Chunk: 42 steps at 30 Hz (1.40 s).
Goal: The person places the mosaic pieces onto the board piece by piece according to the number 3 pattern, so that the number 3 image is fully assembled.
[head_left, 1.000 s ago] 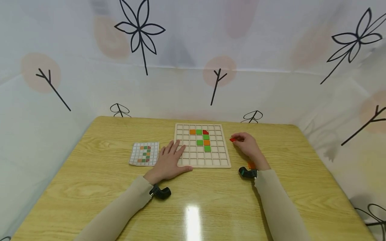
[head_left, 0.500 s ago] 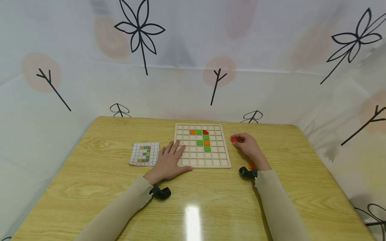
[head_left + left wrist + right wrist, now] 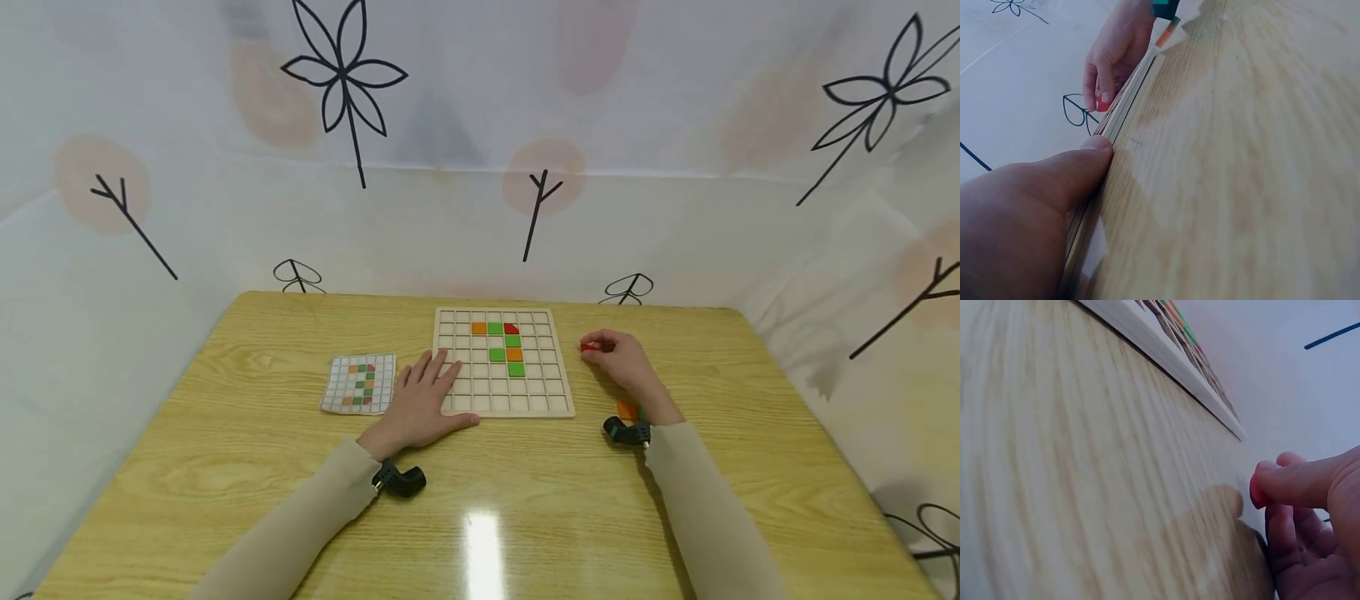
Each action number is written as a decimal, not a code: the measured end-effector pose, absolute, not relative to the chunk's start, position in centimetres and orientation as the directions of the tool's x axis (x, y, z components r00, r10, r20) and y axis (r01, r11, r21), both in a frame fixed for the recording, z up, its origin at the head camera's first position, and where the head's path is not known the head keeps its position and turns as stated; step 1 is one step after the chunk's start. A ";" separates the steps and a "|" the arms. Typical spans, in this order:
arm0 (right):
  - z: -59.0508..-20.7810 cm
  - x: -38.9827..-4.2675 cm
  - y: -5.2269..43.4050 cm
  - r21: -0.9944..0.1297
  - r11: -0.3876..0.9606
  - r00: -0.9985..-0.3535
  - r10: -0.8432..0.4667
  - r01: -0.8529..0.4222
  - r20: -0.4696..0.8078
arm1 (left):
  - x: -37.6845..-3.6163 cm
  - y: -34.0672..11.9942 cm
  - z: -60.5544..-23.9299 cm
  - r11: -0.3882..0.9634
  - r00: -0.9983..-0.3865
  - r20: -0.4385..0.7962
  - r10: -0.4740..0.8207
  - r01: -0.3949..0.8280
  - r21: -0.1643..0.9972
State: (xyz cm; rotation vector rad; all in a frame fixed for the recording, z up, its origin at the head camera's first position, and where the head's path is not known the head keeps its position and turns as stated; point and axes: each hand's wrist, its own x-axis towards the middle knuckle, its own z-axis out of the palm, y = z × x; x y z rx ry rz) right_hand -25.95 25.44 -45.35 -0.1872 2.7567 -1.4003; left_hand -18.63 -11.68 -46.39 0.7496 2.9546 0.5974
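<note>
A light wooden grid board [image 3: 540, 392] lies mid-table with several orange, green and red tiles set in its cells. My left hand [image 3: 422, 408] rests spread over its left side, and in the left wrist view the thumb [image 3: 1085, 169] lies along the near edge. To the right of the board my right hand [image 3: 624, 362] pinches a small red tile [image 3: 588, 347] between thumb and fingers. In the right wrist view this red tile [image 3: 1257, 490] shows at the thumb tip, just over the table. One red tile [image 3: 511, 328] with a rounded corner sits in the board's upper part.
A paper card [image 3: 337, 387] printed with a grid of coloured squares lies left of the board, beside the left hand. An orange tile [image 3: 626, 409] with a bit of green next to it lies by the right wrist, partly hidden. A patterned cloth [image 3: 450, 225] hangs behind the table.
My right hand has shifted slightly to the right with the red tile, which has turned between the fingers. More of the tiles by the right wrist shows. The left hand stays still.
</note>
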 end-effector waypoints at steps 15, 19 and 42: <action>-44.0 -25.2 24.7 -0.806 0.584 -0.982 -0.186 -0.091 -0.024 | -18.6 -11.7 -46.5 0.810 -0.886 0.065 0.460 0.448 0.380; -44.0 -25.0 24.0 -0.829 0.547 -0.977 -0.213 -0.115 -0.005 | -18.7 -11.7 -46.7 0.807 -0.884 0.074 0.462 0.453 0.378; -43.5 -23.7 18.7 -0.789 0.570 -0.943 -0.329 -0.230 0.037 | -19.0 -12.0 -46.8 0.813 -0.882 0.059 0.467 0.454 0.365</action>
